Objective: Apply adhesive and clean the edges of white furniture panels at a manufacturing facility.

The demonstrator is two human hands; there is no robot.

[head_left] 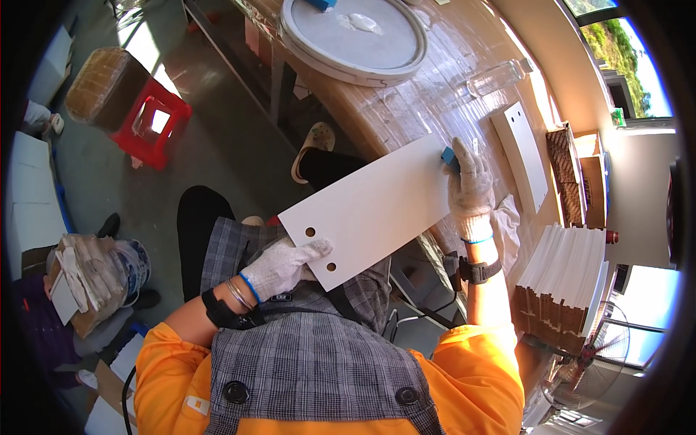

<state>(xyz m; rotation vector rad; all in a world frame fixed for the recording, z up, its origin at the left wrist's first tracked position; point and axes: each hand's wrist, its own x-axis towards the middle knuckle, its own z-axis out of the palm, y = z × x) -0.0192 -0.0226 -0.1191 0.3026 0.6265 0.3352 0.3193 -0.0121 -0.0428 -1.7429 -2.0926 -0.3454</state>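
Note:
A long white panel [373, 206] with two round holes at its near-left end lies slantwise over my lap, its far end over the table. My left hand [283, 267], in a pale work glove, grips the holed end, fingers on the upper face near the holes. My right hand [470, 181], gloved too, is at the panel's far-right end. It holds a small blue block [450, 158] against the panel's edge; the fingers cover part of the block, and I cannot tell what it is made of.
The plastic-covered table [406, 109] carries a round grey lid [333, 43] with a white smear, a clear bottle [500, 76] and more white panels [522, 156]. A panel stack [562, 275] and a fan [591, 355] stand right. A red stool [156, 123] stands left, near a seated person.

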